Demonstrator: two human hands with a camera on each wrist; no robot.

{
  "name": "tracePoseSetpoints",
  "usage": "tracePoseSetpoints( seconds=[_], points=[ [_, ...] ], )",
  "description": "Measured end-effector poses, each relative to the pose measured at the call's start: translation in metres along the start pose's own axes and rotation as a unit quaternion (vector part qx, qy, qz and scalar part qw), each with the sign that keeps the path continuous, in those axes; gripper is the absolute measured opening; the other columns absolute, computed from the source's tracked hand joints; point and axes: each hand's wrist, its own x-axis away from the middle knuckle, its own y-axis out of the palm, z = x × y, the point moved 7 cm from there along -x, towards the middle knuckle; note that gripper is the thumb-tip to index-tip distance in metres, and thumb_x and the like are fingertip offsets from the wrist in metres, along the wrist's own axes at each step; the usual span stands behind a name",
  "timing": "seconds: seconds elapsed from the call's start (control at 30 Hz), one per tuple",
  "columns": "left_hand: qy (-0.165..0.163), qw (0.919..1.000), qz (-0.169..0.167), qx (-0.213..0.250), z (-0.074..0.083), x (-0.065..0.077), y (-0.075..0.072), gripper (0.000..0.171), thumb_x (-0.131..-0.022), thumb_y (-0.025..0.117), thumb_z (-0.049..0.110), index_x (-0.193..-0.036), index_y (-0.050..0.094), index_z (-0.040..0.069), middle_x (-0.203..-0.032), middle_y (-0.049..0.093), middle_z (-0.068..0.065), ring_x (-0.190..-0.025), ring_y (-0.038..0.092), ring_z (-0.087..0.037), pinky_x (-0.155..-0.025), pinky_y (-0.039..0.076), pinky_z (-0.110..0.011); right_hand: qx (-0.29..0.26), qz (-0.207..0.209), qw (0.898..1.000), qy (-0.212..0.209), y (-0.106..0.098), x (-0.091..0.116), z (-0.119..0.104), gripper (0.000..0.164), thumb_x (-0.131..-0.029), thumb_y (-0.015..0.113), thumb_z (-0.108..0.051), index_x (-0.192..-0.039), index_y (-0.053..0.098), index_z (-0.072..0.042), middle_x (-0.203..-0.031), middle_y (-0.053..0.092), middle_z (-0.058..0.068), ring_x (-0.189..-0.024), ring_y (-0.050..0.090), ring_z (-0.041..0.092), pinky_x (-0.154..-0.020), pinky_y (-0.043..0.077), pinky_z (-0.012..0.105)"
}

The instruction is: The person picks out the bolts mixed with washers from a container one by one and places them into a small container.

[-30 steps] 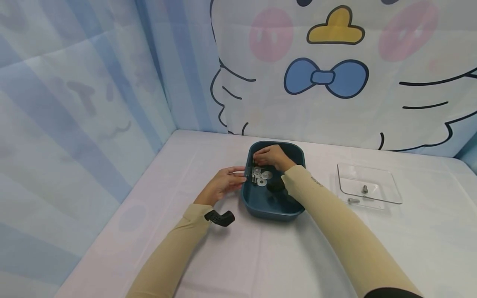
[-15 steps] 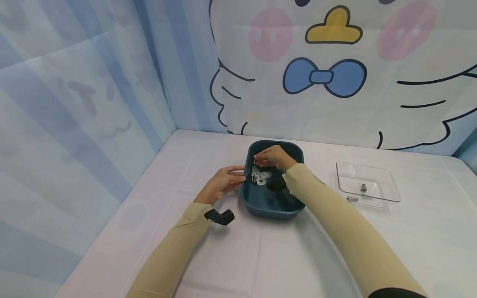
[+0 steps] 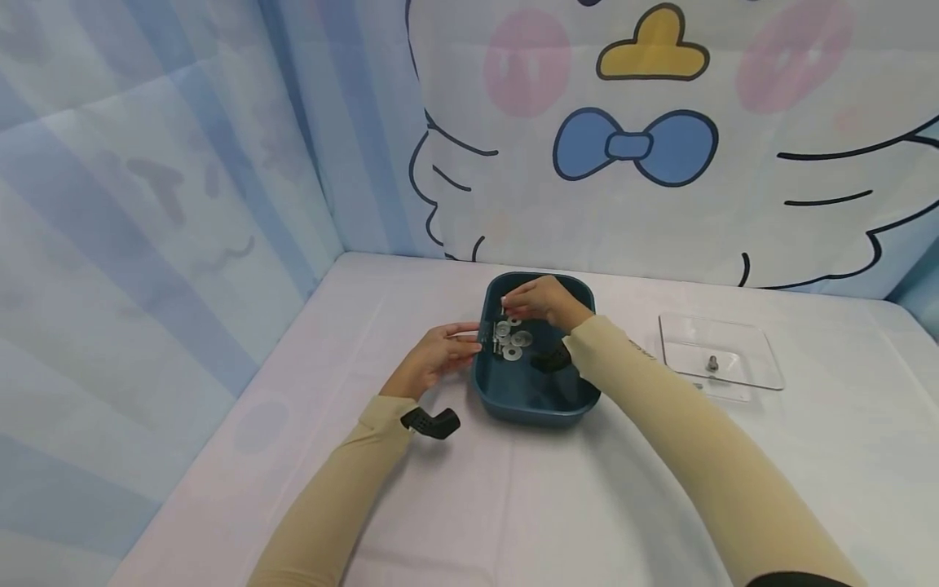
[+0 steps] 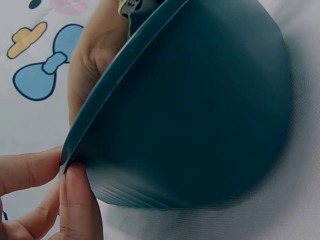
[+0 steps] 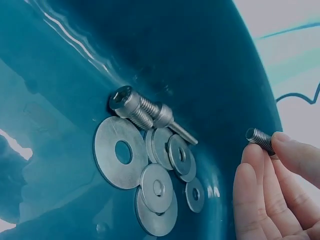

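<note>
A dark teal plastic tub (image 3: 539,414) stands on the table. My left hand (image 3: 433,357) pinches its left rim, with the thumb (image 4: 79,187) and fingers at the edge in the left wrist view. Over the far left part of the tub, my right hand (image 3: 546,300) pinches a small threaded bolt (image 5: 260,139) between thumb and fingertips; the bolt's head end is hidden by the fingers. Below it on the tub floor lie several flat washers (image 5: 109,157), some overlapping. Two socket-head bolts (image 5: 125,101) lie beside them against the wall.
To the right stands a clear plastic tray (image 3: 756,359) with one bolt (image 3: 712,364) in it. Another bolt (image 3: 698,386) shows partly at its near edge. A printed cloth backdrop (image 3: 631,220) hangs behind the table, with another at the left.
My right hand has lifted slightly and shifted right, bringing up a bolt from among the washers. My left hand stays at the tub's rim. The head view has tilted slightly downward.
</note>
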Motion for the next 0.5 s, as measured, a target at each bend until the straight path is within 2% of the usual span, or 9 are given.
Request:
tracePoseSetpoints(
  seconds=[0.27,0.5],
  points=[
    [-0.001,1.0000,0.000,0.002,0.001,0.001,0.000,0.045,-0.088,0.059,-0.001,-0.132,0.053,0.007,-0.128,0.057,-0.017,-0.078,0.060,-0.007,-0.065,0.050,-0.017,0.017,-0.009,1.000,-0.008,-0.002,0.010,-0.005,0.035,-0.089,0.065,-0.013,-0.119,0.061,0.005,-0.101,0.068,0.011,-0.087,0.068,0.016,-0.095,0.049,0.038],
    [0.000,1.0000,0.000,0.009,0.000,0.001,0.001,0.046,-0.088,0.059,-0.003,-0.132,0.053,0.006,-0.128,0.057,-0.018,-0.075,0.060,-0.006,-0.064,0.051,-0.016,0.017,-0.013,1.000,-0.022,-0.007,0.020,-0.008,0.037,-0.089,0.064,-0.013,-0.120,0.060,0.006,-0.102,0.068,0.011,-0.090,0.068,0.018,-0.095,0.049,0.039]
  ],
)
